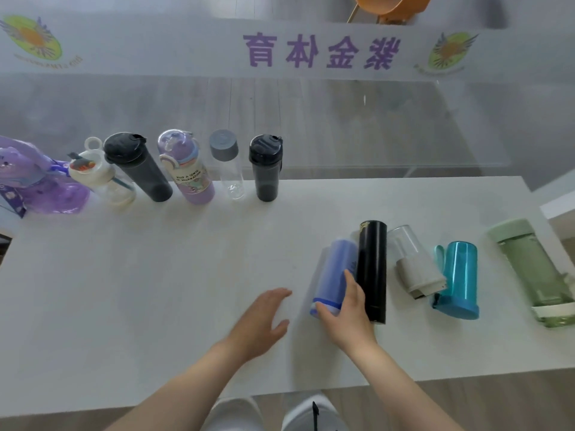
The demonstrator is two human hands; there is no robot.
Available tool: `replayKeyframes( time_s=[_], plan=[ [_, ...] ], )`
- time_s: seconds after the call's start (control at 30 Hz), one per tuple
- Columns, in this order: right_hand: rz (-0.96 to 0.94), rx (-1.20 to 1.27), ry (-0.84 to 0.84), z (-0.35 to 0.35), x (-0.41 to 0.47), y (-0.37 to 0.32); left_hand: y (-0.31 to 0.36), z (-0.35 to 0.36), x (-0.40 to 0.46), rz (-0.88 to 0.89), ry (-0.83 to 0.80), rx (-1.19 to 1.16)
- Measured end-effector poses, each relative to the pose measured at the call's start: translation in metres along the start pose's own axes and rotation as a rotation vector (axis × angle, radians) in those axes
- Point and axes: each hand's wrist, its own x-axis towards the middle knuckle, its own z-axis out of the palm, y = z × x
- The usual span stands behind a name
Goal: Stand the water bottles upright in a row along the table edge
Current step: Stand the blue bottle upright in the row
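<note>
Several bottles stand upright along the far table edge: a purple bear bottle (37, 181), a white one (102, 178), a tall smoky black one (137, 166), a lilac one (189, 172), a clear one with a grey cap (228, 163) and a short black one (266, 168). Lying on the right are a blue bottle (336, 269), a black flask (371, 269), a clear bottle with a grey lid (413, 262), a teal bottle (460, 275) and a green bottle (535, 269). My right hand (348, 309) grips the blue bottle's lower end. My left hand (261, 321) hovers open just left of it.
The white table (124, 290) ends at a glass panel (373, 126) with purple lettering behind the row. The near table edge runs just above my knees (273, 412). An orange chair (392, 7) stands beyond the glass.
</note>
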Motion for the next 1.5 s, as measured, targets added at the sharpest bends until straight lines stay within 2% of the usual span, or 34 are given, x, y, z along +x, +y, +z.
replayKeyframes(
  time_s=[0.07,0.13,0.37,0.47,0.53,0.6,0.67,0.73,0.87,1.0,1.17,1.27,1.4,1.5],
  plan=[
    [0.02,0.095,-0.039,-0.005,0.001,0.0,0.03,0.009,0.01,-0.092,-0.115,-0.138],
    [0.032,0.213,-0.069,-0.011,0.002,0.001,0.05,0.015,0.021,-0.136,-0.12,-0.225],
    [0.101,0.52,-0.171,-0.043,0.015,-0.002,0.088,0.02,0.038,-0.196,0.015,-0.589],
    [0.18,0.628,-0.277,-0.061,0.02,-0.01,0.104,0.017,0.042,-0.188,0.134,-0.661],
    [0.213,0.678,-0.353,-0.077,0.022,-0.018,0.114,0.011,0.049,-0.19,0.227,-0.63],
    [0.147,0.574,-0.393,-0.092,0.024,-0.024,0.124,0.003,0.057,-0.202,0.311,-0.617],
    [-0.01,0.341,-0.363,-0.105,0.026,-0.027,0.134,-0.008,0.066,-0.232,0.326,-0.628],
    [-0.189,0.134,-0.305,-0.111,0.029,-0.028,0.144,-0.019,0.075,-0.277,0.277,-0.611],
    [-0.466,-0.047,-0.19,-0.106,0.034,-0.026,0.154,-0.026,0.093,-0.334,0.184,-0.486],
    [-0.491,-0.06,-0.035,-0.098,0.04,-0.025,0.157,-0.025,0.098,-0.323,0.142,-0.498],
    [-0.462,-0.038,0.008,-0.101,0.048,-0.025,0.14,-0.024,0.093,-0.295,0.168,-0.58],
    [-0.457,-0.047,0.014,-0.1,0.052,-0.025,0.113,-0.026,0.087,-0.341,0.214,-0.482],
    [-0.452,-0.037,0.013,-0.094,0.058,-0.027,0.045,-0.024,0.074,-0.458,0.218,0.158],
    [-0.453,-0.023,0.021,-0.09,0.067,-0.034,0.003,-0.02,0.056,-0.561,0.197,0.339]
  ],
)
